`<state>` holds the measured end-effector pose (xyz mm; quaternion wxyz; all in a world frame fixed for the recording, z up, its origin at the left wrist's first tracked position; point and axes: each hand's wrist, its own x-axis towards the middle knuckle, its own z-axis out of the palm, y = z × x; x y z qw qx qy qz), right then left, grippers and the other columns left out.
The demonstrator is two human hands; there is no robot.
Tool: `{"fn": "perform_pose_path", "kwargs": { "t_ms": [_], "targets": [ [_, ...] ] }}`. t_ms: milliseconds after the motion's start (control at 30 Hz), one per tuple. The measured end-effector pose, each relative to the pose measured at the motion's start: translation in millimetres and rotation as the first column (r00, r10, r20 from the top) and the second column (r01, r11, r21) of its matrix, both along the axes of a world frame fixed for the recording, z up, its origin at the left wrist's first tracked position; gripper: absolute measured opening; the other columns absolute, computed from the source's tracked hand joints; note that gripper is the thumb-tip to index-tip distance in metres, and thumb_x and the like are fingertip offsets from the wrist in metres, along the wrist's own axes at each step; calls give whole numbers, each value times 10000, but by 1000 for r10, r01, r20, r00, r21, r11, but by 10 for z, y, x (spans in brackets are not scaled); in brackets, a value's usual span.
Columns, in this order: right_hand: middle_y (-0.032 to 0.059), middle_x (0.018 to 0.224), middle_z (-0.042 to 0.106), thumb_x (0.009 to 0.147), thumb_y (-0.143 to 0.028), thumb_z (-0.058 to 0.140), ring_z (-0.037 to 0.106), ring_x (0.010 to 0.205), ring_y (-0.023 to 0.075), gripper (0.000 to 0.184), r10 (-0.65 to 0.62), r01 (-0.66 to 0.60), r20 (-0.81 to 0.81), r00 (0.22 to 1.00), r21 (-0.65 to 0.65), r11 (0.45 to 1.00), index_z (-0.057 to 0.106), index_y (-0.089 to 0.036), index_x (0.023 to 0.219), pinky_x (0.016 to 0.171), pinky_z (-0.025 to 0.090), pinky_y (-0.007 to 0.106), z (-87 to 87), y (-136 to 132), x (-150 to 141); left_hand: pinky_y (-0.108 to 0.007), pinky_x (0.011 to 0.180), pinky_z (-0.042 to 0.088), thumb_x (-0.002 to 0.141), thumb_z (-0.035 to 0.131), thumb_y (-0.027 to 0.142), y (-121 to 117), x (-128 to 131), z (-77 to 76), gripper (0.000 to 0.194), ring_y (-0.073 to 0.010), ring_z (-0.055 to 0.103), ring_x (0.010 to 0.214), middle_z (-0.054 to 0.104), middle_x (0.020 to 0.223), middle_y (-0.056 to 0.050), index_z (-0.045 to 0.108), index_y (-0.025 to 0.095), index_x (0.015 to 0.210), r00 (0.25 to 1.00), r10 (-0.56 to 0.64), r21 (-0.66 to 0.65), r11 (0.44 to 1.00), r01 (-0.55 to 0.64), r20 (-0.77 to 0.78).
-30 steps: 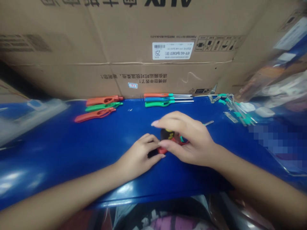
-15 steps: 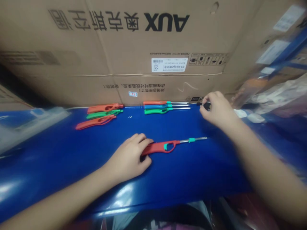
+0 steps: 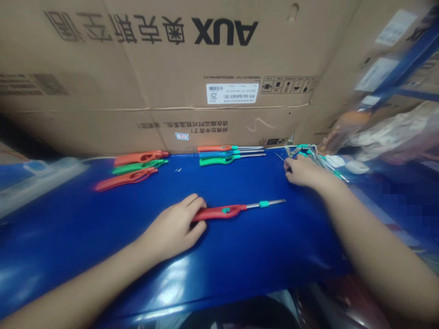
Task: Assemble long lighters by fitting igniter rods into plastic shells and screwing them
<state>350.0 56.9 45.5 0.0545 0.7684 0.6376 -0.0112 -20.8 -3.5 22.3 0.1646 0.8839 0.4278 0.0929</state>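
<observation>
My left hand (image 3: 176, 224) is closed around the rear of a red gas lighter (image 3: 217, 213), which lies on its side just over the blue table. This lighter has a green trigger and a metal tube (image 3: 252, 205) with a green collar (image 3: 264, 204) partway along it. Farther off to the right, my right hand (image 3: 303, 172) is pinched on a small black tool (image 3: 288, 168); a thin metal shaft (image 3: 280, 156) points out to the left. Most of the tool is hidden by the fingers. Beside and behind that hand lies a pile of metal tubes with green collars (image 3: 307, 148).
Along the cardboard box (image 3: 154, 91) lie lighters with tubes, orange, blue and green (image 3: 216, 161). Left of them are tubeless orange and green lighter bodies (image 3: 137, 168). A bottle (image 3: 346, 130), white pieces (image 3: 356, 167) and plastic bags (image 3: 401, 132) stand at the right.
My right hand has turned and lowered slightly, uncovering the tube pile and the tool's thin shaft. The red lighter has rolled a little in my left hand. The whole view has shifted slightly.
</observation>
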Motion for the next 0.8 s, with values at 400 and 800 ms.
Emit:
{"fn": "perform_pose_path", "kwargs": {
  "t_ms": [400, 800],
  "targets": [
    [66, 1060, 756, 927, -315, 625, 698, 955, 216, 217, 660, -677, -432, 614, 142, 722, 737, -197, 1071, 844, 519, 338, 183, -289, -431, -262, 617, 399, 973, 557, 419, 125, -43, -112, 271, -142, 553, 653, 592, 762, 1, 623, 180, 866, 978, 27, 39, 999, -36, 205],
    [103, 1017, 776, 1013, -263, 513, 709, 864, 230, 270, 857, -811, 53, 512, 359, 462, 725, -165, 1149, 790, 493, 363, 38, -495, -788, -240, 737, 464, 990, 595, 361, 49, -34, -89, 218, -142, 619, 789, 675, 932, -26, 671, 199, 1115, 942, -110, 109, 991, 79, 318]
  ]
}}
